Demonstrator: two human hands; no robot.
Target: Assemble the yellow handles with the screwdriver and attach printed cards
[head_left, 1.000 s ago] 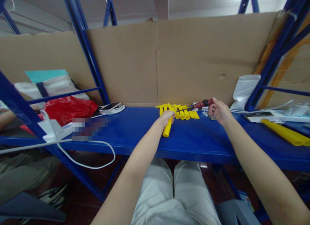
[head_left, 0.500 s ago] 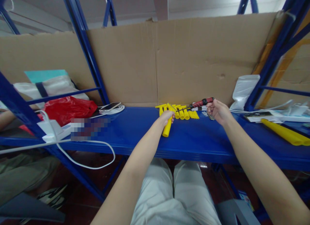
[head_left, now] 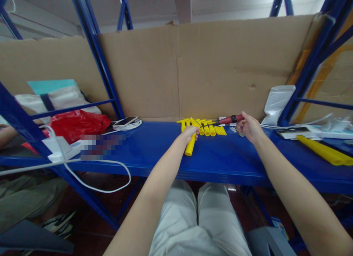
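One plain yellow tube (head_left: 189, 149), bright and smooth, slants over the blue tabletop (head_left: 154, 145), wrapped by the curled left hand (head_left: 191, 133). Toward its upper end points the thin dark shaft of a red-handled screwdriver (head_left: 230, 119), its butt pinched by the right hand's (head_left: 249, 128) bent fingers. Yellow parts (head_left: 211, 131) lie behind.

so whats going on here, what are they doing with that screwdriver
A person at a blue table grips a yellow tube in the left hand. The right hand holds a red-handled screwdriver near the end of its handle, the shaft pointing toward the left hand. Whether its tip touches the tube is too small to tell. More yellow parts lie just beyond, against the cardboard side.
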